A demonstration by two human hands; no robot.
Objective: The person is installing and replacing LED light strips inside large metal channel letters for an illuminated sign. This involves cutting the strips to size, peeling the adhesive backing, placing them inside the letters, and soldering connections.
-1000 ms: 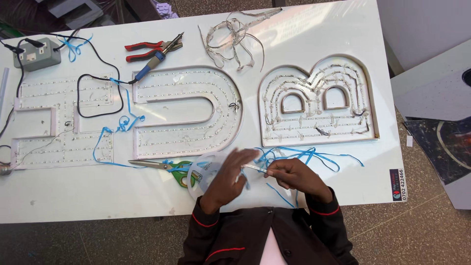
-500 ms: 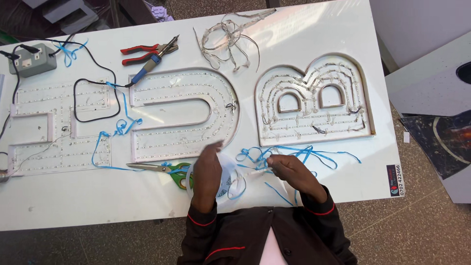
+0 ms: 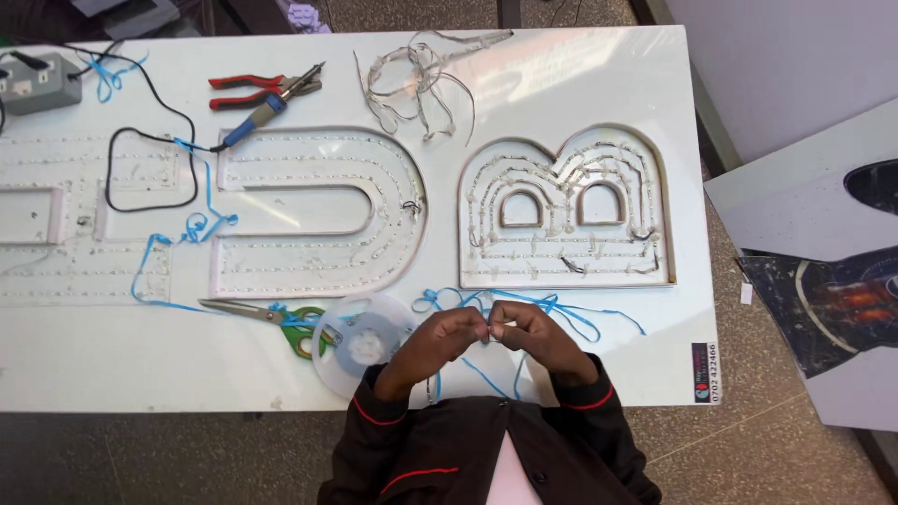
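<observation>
My left hand [image 3: 441, 339] and my right hand [image 3: 529, 335] meet fingertip to fingertip over the near edge of the white table [image 3: 580, 75]. Both pinch something small between them, seemingly the thin blue wire [image 3: 552, 307] that loops under and beside them. A clear round reel [image 3: 360, 339] lies just left of my left hand. Green-handled scissors [image 3: 271, 314] rest beside the reel. Beyond the hands sit two white channel letters lined with light strips, a U shape [image 3: 318, 210] on its side and a B shape [image 3: 561, 210].
Red pliers [image 3: 257, 84] and a blue-handled tool [image 3: 253, 122] lie at the back left with a black cable [image 3: 150, 168] and a grey box [image 3: 37, 84]. A tangle of pale strip [image 3: 421, 70] lies at the back centre. Boards [image 3: 823, 271] rest on the floor at right.
My left hand has come off the reel and moved right to meet my right hand. The two hands now pinch together at the centre.
</observation>
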